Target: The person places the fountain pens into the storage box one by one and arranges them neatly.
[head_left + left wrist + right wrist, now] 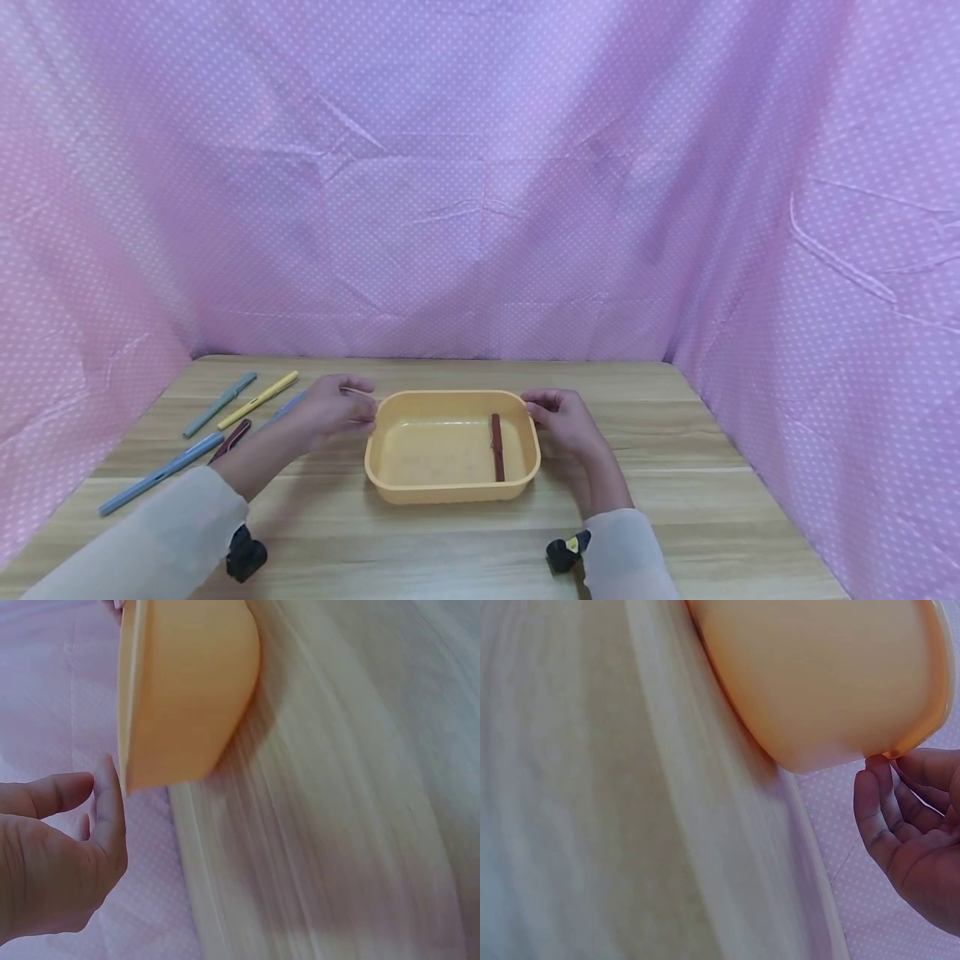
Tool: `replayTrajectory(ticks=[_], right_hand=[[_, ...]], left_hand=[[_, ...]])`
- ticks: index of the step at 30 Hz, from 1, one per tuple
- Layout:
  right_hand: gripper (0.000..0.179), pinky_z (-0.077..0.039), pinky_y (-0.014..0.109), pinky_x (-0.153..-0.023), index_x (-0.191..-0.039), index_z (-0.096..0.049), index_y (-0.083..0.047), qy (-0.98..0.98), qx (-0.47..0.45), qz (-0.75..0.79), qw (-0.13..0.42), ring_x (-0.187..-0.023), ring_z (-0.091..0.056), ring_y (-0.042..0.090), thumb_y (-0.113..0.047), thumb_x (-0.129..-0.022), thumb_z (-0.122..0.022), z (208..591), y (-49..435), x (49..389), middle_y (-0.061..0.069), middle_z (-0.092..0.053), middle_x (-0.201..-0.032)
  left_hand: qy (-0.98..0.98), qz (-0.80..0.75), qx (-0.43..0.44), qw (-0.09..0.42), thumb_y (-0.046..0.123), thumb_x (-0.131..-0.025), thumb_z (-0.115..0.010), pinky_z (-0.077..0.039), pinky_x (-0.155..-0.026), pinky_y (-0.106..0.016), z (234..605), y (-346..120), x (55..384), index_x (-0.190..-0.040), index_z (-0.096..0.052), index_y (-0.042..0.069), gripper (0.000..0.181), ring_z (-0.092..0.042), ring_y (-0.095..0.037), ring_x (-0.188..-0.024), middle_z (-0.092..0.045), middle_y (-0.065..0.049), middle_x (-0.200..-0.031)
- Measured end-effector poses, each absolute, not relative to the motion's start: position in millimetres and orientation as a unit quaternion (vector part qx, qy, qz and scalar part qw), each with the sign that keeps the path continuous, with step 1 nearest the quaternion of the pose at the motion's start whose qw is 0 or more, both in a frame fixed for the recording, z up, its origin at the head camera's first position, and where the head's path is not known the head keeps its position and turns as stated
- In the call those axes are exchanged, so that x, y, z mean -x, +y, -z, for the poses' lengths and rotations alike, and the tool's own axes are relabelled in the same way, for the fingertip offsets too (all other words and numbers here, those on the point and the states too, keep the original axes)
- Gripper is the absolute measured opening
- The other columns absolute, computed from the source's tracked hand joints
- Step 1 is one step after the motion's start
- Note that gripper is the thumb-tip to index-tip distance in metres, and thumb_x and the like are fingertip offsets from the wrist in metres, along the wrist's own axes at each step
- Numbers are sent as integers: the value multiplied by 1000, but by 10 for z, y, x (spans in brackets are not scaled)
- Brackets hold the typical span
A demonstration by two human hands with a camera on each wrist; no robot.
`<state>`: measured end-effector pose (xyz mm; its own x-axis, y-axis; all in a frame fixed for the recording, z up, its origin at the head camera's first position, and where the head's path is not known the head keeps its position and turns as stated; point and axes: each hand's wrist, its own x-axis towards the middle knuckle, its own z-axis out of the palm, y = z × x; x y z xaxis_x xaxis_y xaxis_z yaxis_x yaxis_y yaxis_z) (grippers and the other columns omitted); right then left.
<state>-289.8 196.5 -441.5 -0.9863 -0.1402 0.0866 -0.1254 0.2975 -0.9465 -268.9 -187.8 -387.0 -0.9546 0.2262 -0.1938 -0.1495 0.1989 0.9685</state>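
Note:
A yellow rectangular plastic tray (pixel 450 493) stands on the table, with one reddish-brown pen (pixel 497 448) lying lengthwise near its right side. Just off the tray's left end is my left hand (pixel 333 408), its thumb and fingers loosely extended and nothing between them; in the left wrist view a narrow gap separates the fingertips from the rim. My right hand (pixel 566 421) is at the tray's far right corner. There, in the right wrist view, the bent fingers (pixel 868 806) and thumb touch the outside of the tray near the rim.
Several pens lie at the left: a teal one (pixel 220 406), a yellow one (pixel 257 400), a blue one (pixel 161 473) and a maroon one (pixel 230 440). Another blue pen (pixel 288 406) is partly hidden behind the left forearm. Pink dotted cloth (pixel 480 208) surrounds the wooden table (pixel 675 467).

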Motion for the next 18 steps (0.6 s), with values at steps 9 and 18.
replayTrajectory(ticks=[9, 18], right_hand=[[23, -62, 34, -86, -119, -68, 10, 803, 91, 589, 3, -97, -73, 30, -1, -101, -61, 4418, 1968, 2899, 22, -72, -111], [20, -62, 34, -85, -117, -70, 6, 807, 88, 583, 8, -94, -73, 26, -2, -101, -62, 4404, 1969, 2902, 17, -74, -107]], left_hand=[[762, -633, 3, 135, -9, -91, -65, -61, -92, -41, 3952, -2156, 2690, -143, -35, -14, 59, -68, -24, -95, -57, -27, -126], [770, -625, 9, 126, -4, -96, -59, -61, -91, -41, 4016, -2396, 2705, -145, -32, -15, 57, -68, -25, -99, -57, -28, -128]])
